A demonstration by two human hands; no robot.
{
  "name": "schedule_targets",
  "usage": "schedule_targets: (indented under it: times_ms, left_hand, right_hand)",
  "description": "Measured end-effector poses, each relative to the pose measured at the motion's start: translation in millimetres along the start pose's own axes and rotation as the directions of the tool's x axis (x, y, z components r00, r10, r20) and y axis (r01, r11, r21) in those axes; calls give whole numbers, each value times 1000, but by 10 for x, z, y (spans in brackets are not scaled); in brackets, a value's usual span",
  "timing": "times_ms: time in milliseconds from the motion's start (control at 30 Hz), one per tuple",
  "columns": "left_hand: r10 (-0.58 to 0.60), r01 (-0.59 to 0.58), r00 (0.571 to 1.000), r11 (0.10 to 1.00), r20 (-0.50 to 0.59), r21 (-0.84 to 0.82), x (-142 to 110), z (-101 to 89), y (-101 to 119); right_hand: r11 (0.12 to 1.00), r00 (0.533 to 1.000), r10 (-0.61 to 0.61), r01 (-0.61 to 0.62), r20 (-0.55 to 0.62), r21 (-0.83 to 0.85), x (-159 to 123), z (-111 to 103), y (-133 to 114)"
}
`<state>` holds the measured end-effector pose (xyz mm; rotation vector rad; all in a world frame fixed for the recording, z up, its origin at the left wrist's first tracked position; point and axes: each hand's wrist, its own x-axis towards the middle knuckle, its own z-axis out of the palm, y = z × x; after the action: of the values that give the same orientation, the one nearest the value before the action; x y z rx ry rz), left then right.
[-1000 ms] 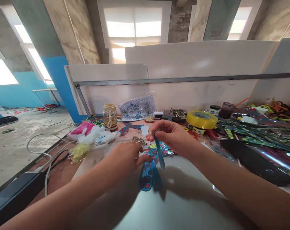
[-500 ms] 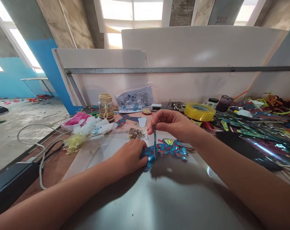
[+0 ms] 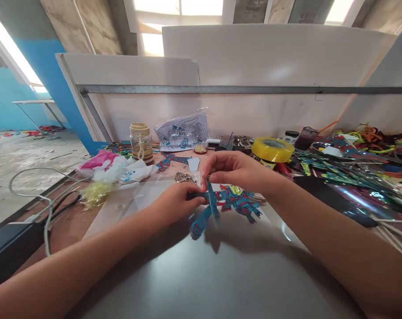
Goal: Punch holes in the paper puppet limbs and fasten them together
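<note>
A flat blue-and-red jointed cut-out figure (image 3: pixel 243 203), with a yellow patch near its top, lies between my hands over the pale work surface. My left hand (image 3: pixel 177 201) pinches a narrow part at its left end between thumb and fingers. My right hand (image 3: pixel 236 172) is closed at the fingertips on the upper end of a blue strip (image 3: pixel 213 206), which hangs down in front of the figure. Whether the strip joins the figure is hidden. Below my left fingers, another blue piece (image 3: pixel 200 223) with a red-marked end slants toward me.
Behind my hands are a small bag of metal fasteners (image 3: pixel 185 178), a white card piece (image 3: pixel 193 164) and a lidded jar (image 3: pixel 141 144). Yellow tape (image 3: pixel 273 150) stands right, near piled glossy strips. Plastic bags (image 3: pixel 122 170), cables and a black box (image 3: pixel 16 237) lie left.
My left hand has risen from lying flat over the figure to a pinch at its end. The blue piece below has swung out, and the strip in my right hand has tilted.
</note>
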<state>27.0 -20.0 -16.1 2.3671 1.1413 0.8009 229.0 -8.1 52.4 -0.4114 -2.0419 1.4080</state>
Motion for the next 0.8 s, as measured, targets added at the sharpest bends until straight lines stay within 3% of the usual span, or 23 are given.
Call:
schedule_targets:
  times_ms: [100, 200, 300, 433, 633, 800]
  left_hand:
    - [-66, 69, 991, 997, 113, -28, 33, -339, 92]
    - [-92, 91, 995, 996, 46, 9, 2, -644, 253]
    - [-59, 65, 995, 995, -82, 75, -62, -815, 403]
    - [84, -39, 976, 974, -199, 221, -137, -874, 510]
    - [318, -158, 897, 879, -307, 449, -228, -788, 552]
    - [297, -167, 913, 896, -278, 411, -259, -776, 584]
  right_hand:
    - [999, 998, 18, -21, -55, -37, -50, -63, -120]
    - [994, 994, 25, -36, -106, -99, -99, -91, -239]
    - [964, 983, -26, -23, -182, -263, -129, -66, -322]
    - [924, 967, -60, -39, -247, -380, -132, 15, -352]
    - [926, 963, -87, -18, -257, -378, -106, 95, -326]
    - [907, 960, -102, -18, -260, -422, -93, 80, -317]
